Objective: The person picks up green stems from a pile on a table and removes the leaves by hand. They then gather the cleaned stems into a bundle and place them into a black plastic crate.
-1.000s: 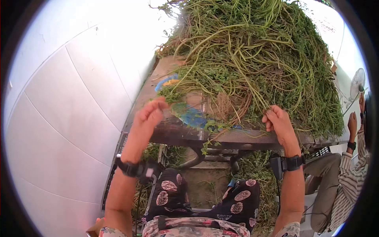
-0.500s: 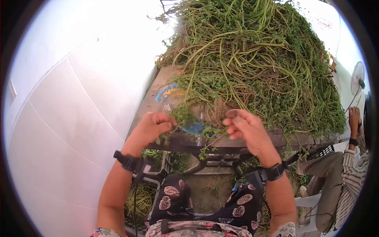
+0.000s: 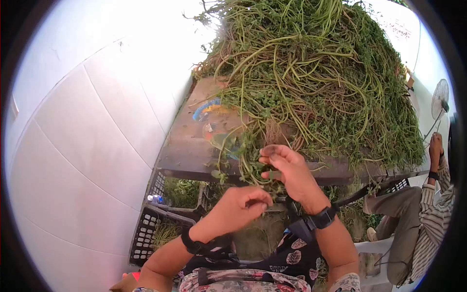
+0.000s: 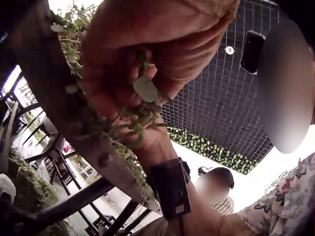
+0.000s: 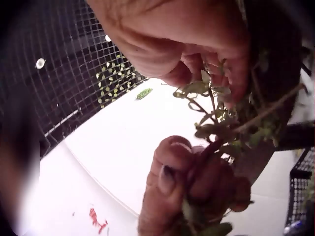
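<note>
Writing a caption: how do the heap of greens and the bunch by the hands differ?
The heap is broad and piled high; the bunch is small and thin. The heap is a dense tangle on the table; the bunch is looser, with a stem gripped by the left hand. Both have green stems and leaves.

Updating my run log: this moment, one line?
left hand: pinches green sprig | right hand: fingers curled at sprig | greens heaped on table

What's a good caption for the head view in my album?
Left hand and right hand close together at a leafy sprig, before a table heaped high with tangled green stems.
</note>
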Demonstrator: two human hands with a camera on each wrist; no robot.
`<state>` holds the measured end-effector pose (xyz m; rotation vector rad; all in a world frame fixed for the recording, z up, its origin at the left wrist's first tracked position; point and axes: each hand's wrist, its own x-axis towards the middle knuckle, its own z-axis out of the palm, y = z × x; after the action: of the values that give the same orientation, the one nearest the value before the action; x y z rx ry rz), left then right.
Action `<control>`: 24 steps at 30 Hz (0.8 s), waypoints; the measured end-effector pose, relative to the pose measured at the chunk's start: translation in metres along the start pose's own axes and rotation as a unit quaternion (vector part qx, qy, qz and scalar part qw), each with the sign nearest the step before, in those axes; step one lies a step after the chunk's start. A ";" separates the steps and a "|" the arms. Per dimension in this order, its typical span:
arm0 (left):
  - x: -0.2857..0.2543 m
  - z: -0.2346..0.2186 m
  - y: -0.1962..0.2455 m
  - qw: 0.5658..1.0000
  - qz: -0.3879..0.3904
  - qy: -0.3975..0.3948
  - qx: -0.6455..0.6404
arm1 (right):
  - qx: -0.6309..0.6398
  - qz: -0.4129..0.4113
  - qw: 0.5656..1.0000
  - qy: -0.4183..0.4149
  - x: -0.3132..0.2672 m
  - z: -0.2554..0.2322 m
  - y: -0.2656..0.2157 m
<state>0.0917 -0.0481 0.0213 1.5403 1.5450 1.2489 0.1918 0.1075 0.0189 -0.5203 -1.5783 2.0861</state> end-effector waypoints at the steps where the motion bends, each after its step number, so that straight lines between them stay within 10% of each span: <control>1: -0.004 0.002 -0.001 1.000 0.008 -0.015 -0.001 | -0.047 -0.015 0.999 -0.009 -0.005 -0.003 0.001; 6: -0.010 0.022 -0.011 0.994 0.071 -0.075 0.036 | -0.204 -0.052 0.977 -0.016 -0.017 -0.007 0.004; 12: -0.014 0.056 -0.008 0.985 0.137 -0.099 0.035 | -0.611 -0.271 0.738 0.090 -0.027 0.006 -0.002; 15: -0.015 0.065 -0.007 0.984 0.129 -0.116 0.050 | -0.652 -0.238 0.717 0.062 -0.025 -0.003 -0.004; 19: -0.013 0.045 0.001 0.989 0.121 -0.076 0.036 | -0.611 -0.163 0.769 0.089 -0.025 -0.026 -0.017; 24: -0.002 0.007 -0.012 0.992 0.084 0.096 -0.024 | -0.316 -0.072 0.943 0.073 -0.046 -0.043 -0.037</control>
<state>0.0934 -0.0475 0.0077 1.5842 1.5137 1.5573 0.2583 0.1237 0.0439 -0.7238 -2.1124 1.3696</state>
